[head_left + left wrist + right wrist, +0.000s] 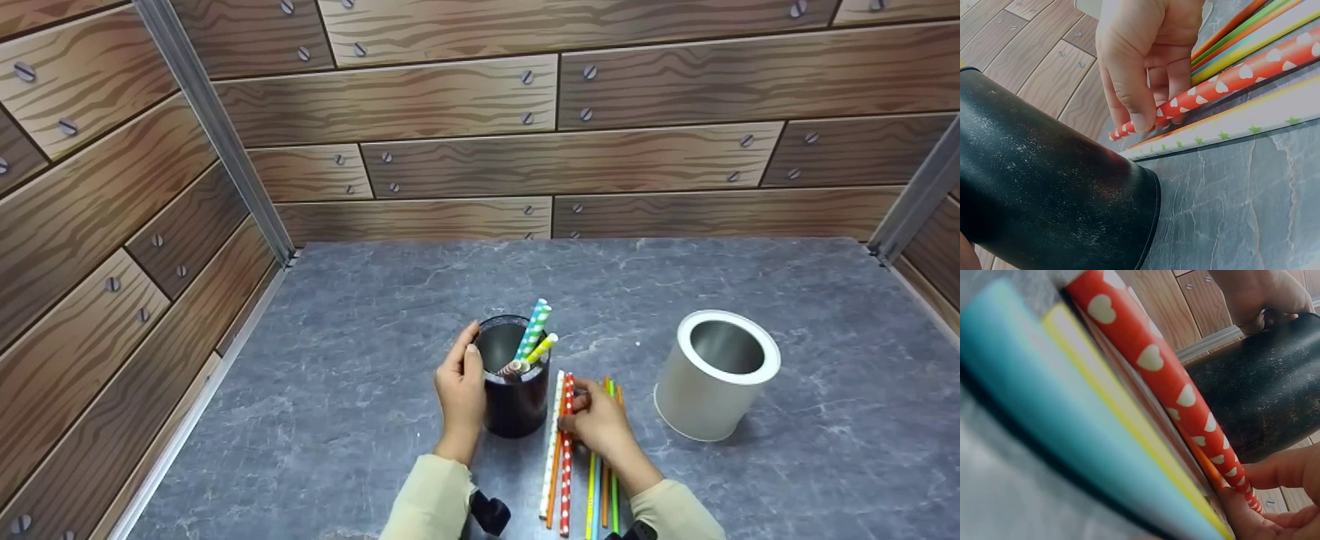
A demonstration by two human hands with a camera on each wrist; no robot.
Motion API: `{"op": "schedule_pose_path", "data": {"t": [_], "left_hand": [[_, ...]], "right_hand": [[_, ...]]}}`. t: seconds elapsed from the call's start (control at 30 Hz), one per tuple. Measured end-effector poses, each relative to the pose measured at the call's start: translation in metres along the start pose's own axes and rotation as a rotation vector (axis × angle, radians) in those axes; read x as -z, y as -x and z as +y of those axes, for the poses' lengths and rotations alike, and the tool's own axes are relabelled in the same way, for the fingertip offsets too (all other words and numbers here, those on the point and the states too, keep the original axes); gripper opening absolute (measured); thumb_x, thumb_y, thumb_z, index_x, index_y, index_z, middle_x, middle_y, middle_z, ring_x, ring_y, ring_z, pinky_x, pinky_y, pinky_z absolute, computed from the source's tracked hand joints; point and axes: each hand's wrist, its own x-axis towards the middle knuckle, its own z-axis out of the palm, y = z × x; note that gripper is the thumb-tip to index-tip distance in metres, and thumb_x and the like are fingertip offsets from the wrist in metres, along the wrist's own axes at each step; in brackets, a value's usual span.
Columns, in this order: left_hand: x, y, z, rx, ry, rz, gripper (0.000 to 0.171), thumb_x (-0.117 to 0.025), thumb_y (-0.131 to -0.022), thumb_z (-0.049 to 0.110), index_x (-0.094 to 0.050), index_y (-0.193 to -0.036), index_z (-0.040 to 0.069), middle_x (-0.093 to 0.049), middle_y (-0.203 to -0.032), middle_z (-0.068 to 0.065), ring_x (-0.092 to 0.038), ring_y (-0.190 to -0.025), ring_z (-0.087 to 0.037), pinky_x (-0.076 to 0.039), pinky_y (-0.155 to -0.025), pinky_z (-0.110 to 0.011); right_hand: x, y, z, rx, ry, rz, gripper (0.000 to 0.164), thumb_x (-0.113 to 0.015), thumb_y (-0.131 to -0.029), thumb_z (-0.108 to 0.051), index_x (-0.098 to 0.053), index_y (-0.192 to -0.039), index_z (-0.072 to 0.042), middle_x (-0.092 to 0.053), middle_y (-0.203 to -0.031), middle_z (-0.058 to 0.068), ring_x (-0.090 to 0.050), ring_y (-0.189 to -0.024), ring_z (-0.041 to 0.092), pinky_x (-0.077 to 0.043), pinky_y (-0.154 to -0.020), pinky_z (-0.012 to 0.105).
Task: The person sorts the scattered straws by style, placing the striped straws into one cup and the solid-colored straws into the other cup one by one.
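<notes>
A black cylindrical cup (pixel 517 412) stands on the table, and my left hand (pixel 459 397) holds it by the left side near the rim. Several patterned paper straws (pixel 534 330), blue, green and yellow among them, lean inside it. To the right of the cup, my right hand (pixel 600 426) pinches a red paper straw with white hearts (pixel 565 487) near its far end; the left wrist view shows thumb and fingers on this straw (pixel 1224 84). Beside it lie a white straw with green stars (pixel 550 472) and an orange straw (pixel 553 491).
More straws, yellow, blue, orange and green (pixel 615 495), lie under and beside the right forearm. A white can (pixel 694 397) with an open top stands farther right. Wood-patterned walls (pixel 450 105) border the grey marbled table (pixel 360 337) at the back and sides.
</notes>
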Motion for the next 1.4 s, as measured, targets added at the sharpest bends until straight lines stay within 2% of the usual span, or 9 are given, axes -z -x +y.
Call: {"op": "schedule_pose_path", "data": {"t": [0.3,0.43,0.73,1.1,1.4], "left_hand": [[0.0,-0.001,-0.001,-0.013,0.01,-0.001,0.03,-0.047,-0.091,0.0,-0.062,-0.117,-0.002,-0.062,-0.119,-0.015,-0.056,-0.115,-0.026,-0.045,-0.096,-0.031],[0.0,-0.001,-0.002,-0.015,0.008,-0.003,0.03,-0.047,-0.091,0.0,-0.062,-0.118,-0.002,-0.062,-0.119,-0.015,-0.056,-0.115,-0.026,-0.045,-0.097,-0.031],[0.001,0.001,-0.002,-0.022,0.022,-0.007,0.03,-0.047,-0.092,0.0,-0.061,-0.118,-0.003,-0.062,-0.119,-0.016,-0.056,-0.114,-0.027,-0.045,-0.096,-0.029],[0.0,0.0,-0.002,-0.024,0.014,-0.004,0.03,-0.047,-0.092,0.0,-0.062,-0.118,-0.002,-0.062,-0.119,-0.015,-0.056,-0.114,-0.026,-0.045,-0.096,-0.031],[0.0,-0.001,-0.001,-0.019,0.023,0.0,0.03,-0.047,-0.092,0.0,-0.061,-0.117,-0.003,-0.062,-0.119,-0.016,-0.055,-0.115,-0.026,-0.044,-0.097,-0.031]], "right_hand": [[0.007,0.007,-0.009,-0.041,-0.204,0.014,0.06,-0.062,-0.067,0.014,-0.047,-0.125,0.011,-0.05,-0.087,0.013,-0.053,-0.064,0.015,-0.054,-0.054,0.03],[0.011,0.01,-0.016,-0.05,-0.255,0.008,0.057,-0.059,-0.071,0.014,-0.046,-0.126,0.01,-0.05,-0.088,0.013,-0.055,-0.065,0.014,-0.055,-0.055,0.03],[0.021,0.015,-0.03,-0.018,-0.298,0.012,0.057,-0.061,-0.073,0.012,-0.043,-0.128,0.01,-0.05,-0.087,0.01,-0.054,-0.067,0.011,-0.052,-0.058,0.024],[0.031,0.022,-0.046,0.01,-0.371,0.004,0.058,-0.06,-0.077,0.012,-0.04,-0.131,0.009,-0.048,-0.089,0.007,-0.052,-0.069,0.008,-0.052,-0.059,0.023],[0.039,0.028,-0.063,0.06,-0.39,0.04,0.059,-0.06,-0.077,0.011,-0.039,-0.132,0.008,-0.049,-0.093,0.008,-0.052,-0.075,0.007,-0.052,-0.065,0.02]]}}
